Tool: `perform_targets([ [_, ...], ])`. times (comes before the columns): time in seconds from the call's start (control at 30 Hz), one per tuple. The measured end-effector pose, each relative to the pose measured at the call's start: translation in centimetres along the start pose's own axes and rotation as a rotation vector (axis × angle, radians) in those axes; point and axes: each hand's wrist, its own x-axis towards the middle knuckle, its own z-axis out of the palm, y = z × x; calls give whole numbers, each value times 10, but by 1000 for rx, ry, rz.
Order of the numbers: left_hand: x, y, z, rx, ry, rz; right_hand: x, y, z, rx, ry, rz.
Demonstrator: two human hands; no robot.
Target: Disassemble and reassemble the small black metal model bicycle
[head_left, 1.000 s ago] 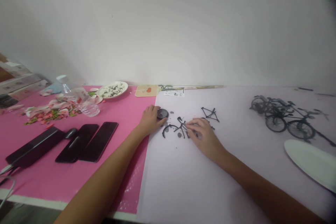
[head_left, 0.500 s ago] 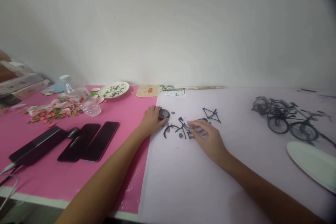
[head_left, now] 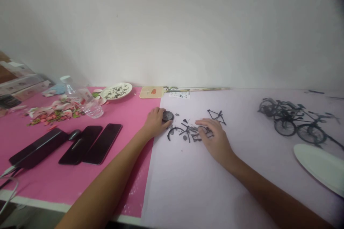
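Observation:
Resting at the seam of the two table coverings, my left hand [head_left: 156, 122] has its thumb and forefinger around a small black model bicycle wheel [head_left: 168, 116]. My right hand [head_left: 216, 139] hovers low over loose black parts, thumb and fingers apart with nothing seen between them. Under its fingertips lies another thin wheel [head_left: 204, 129], partly hidden. To its left are a curved mudguard piece [head_left: 170, 134], a tiny saddle [head_left: 186, 121] and a black rack-like piece [head_left: 196, 137]. Beyond the right hand lies a bicycle frame [head_left: 216, 116].
Several model bicycles [head_left: 298, 121] stand at right, behind a white plate [head_left: 319, 164]. At left are two phones [head_left: 102, 144], a black power bank [head_left: 39, 148], a water bottle [head_left: 90, 103], petals [head_left: 57, 111] and a plate of flakes [head_left: 103, 95]. A wall closes the back.
My right hand has shifted slightly right and its fingers have spread, uncovering more of the small parts. The saddle now lies apart from the thin pieces. My left hand has stayed put.

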Motion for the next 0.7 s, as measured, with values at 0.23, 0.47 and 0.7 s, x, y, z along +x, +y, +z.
perform_targets([
  [0.23,0,0,1,3,13,10,-5,14,7,-141,-186,-1],
  [0.47,0,-1,1,11,12,15,-3,15,7,-141,-190,-28],
  [0.7,0,-1,0,8,3,13,-4,16,8,-107,-177,-46],
])
